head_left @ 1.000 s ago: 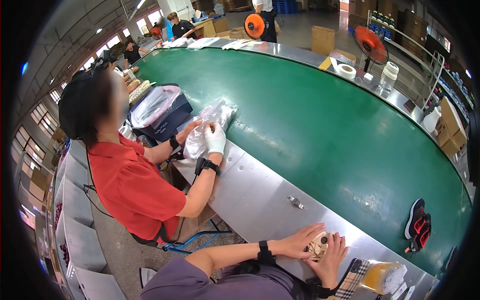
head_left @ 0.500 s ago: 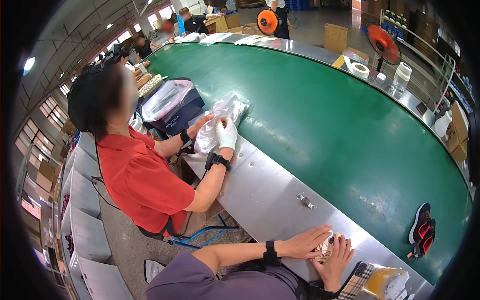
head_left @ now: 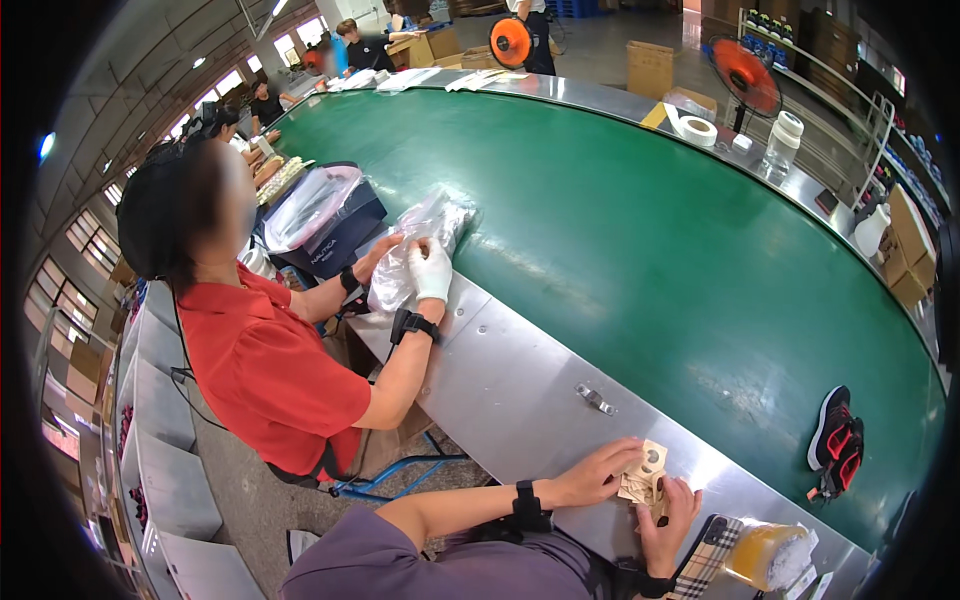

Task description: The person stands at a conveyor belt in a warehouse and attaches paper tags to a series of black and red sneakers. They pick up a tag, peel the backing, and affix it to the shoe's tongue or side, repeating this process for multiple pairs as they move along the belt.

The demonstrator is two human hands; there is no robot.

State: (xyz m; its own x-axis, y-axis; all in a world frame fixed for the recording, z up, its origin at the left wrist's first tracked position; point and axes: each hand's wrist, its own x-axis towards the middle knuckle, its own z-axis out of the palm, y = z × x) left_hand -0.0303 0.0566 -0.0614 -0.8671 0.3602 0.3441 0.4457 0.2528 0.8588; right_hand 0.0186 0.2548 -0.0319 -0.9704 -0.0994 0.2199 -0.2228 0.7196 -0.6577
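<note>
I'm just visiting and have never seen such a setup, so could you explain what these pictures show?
There's no machine arm here, just a person's bare hands. The view comes from a head-worn camera looking down; its wide lens bends straight edges. The left hand and right hand touch small tan pieces above a metal ledge; how firmly they're held, I can't tell. A checkered phone and a yellow container sit right of the hands. Beyond, black-and-red footwear lies on the green belt. The co-worker in red handles a clear plastic bag.
</note>
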